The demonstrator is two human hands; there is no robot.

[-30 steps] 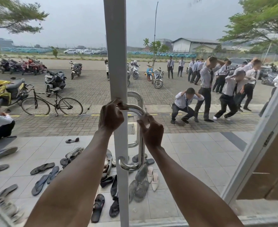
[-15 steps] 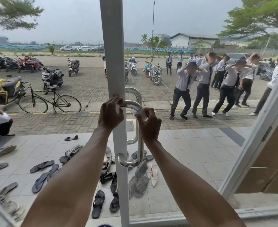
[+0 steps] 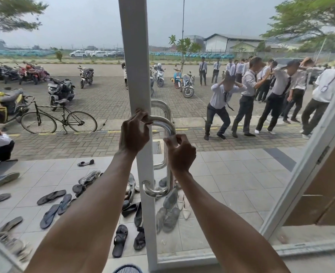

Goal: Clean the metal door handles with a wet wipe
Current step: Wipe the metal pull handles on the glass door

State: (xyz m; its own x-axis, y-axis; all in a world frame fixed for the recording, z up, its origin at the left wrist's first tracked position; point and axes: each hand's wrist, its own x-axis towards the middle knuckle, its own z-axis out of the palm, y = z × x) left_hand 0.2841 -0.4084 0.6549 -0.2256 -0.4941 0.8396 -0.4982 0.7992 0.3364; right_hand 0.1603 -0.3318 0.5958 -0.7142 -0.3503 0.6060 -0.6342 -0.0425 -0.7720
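Observation:
A polished metal door handle (image 3: 169, 180) is fixed to the white door frame (image 3: 136, 56) of a glass door. A twin outer handle (image 3: 162, 107) shows behind the glass. My left hand (image 3: 134, 133) is closed on the handle's top horizontal arm, right beside the frame. My right hand (image 3: 181, 152) is clamped around the upper part of the vertical bar, just below the top bend. A pale scrap of wet wipe (image 3: 171, 138) peeks out between its fingers and the metal. The rest of the wipe is hidden.
A second door leaf (image 3: 310, 164) stands open at the right. Beyond the glass, several sandals (image 3: 51, 197) lie on the tiled porch. A bicycle (image 3: 58, 119) and parked motorbikes stand left, and several people in white shirts (image 3: 247, 99) move at the right.
My right hand slid up the bar towards the top bend, then came a little way back down. My left hand has stayed on the top arm.

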